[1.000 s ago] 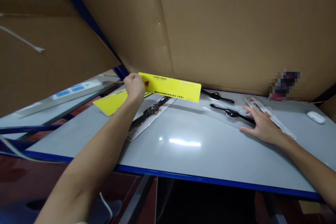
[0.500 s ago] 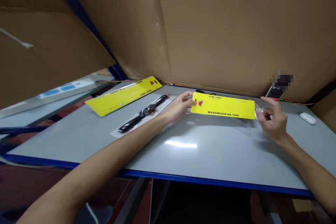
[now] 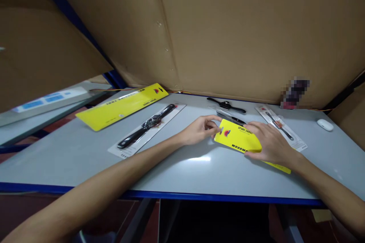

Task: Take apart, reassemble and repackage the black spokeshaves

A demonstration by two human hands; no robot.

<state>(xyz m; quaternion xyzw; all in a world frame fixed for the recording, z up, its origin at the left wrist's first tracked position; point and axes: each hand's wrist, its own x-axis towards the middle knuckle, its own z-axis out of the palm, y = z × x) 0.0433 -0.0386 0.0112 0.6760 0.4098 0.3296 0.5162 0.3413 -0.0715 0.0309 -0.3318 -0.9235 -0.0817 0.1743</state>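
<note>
Grey tabletop (image 3: 182,172), yellow card (image 3: 238,139) between fingers (image 3: 259,129)

2 bare arms (image 3: 119,172) reach forward from the lower left and lower right. The left hand (image 3: 199,130) is bent in a pinch; the right hand (image 3: 272,143), palm down, arches with its thumb (image 3: 254,155) apart from its fingers (image 3: 258,127).

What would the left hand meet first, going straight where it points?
The yellow SPOKE SHAVE card, which the left hand touches; past it, probably the right hand, though depth is unclear.
</note>
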